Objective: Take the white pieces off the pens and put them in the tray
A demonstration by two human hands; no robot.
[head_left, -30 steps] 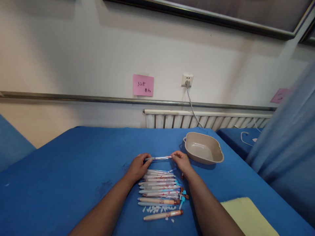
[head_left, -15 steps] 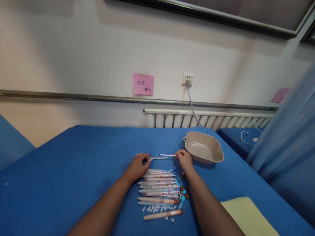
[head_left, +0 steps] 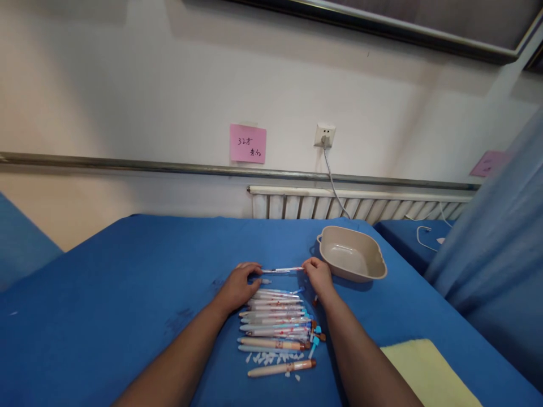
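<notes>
Out comes the refill [head_left: 282, 269], pinched in my right hand [head_left: 319, 277]; left hand [head_left: 236, 284] curls round the emptied barrel [head_left: 265, 281]; this pen's apart.

A ward-like institutional room: wall rail [head_left: 127, 165], radiator [head_left: 360, 207], blue curtain [head_left: 500, 254], blue-covered table [head_left: 127, 271], pink paper label [head_left: 248, 143].

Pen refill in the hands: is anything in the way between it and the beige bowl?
Only the right hand, which pinches the thin refill by its right end, sits between it and the beige bowl. No other thing lies in that gap. The left hand is at the refill's other end.
</notes>
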